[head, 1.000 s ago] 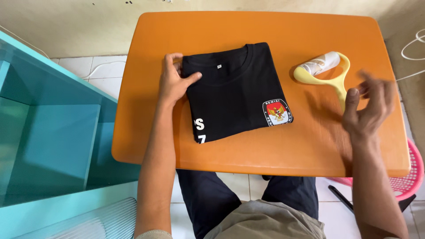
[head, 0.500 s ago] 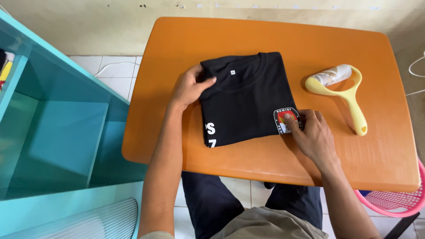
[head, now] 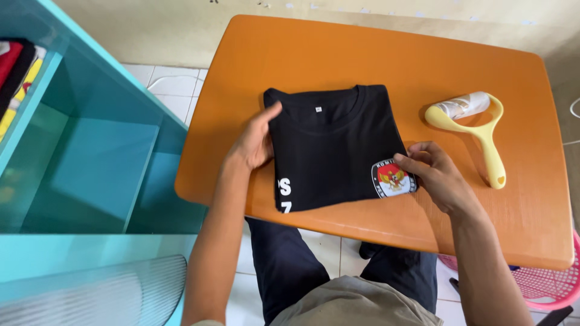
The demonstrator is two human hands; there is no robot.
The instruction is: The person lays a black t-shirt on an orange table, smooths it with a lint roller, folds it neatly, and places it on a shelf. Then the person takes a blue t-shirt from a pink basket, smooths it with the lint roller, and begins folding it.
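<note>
You are sitting at an orange, round-cornered wooden table [head: 362, 54] with a folded black cotton T-shirt [head: 335, 145] lying near the middle of it, its lower edge close to the near edge of the table. Your left hand [head: 257, 142] is pressing flat against the shirt's left edge, fingers stretched out together and open, the thumb pointing toward the collar at the far side. Your right hand [head: 438, 175] is resting at the shirt's near right corner, its fingers curled and pinching the fabric edge just beside the round red and white badge [head: 393, 179] printed there. A pale yellow plastic lint roller [head: 474, 124] with a white roll is lying on the table toward the right edge, well clear of the shirt and just beyond your right hand. A turquoise shelf unit [head: 84, 157] is standing beside the table's left edge, with folded clothes [head: 15, 75] showing in its upper compartment. A pink plastic basket [head: 544, 284] is showing below the table's near right corner.
</note>
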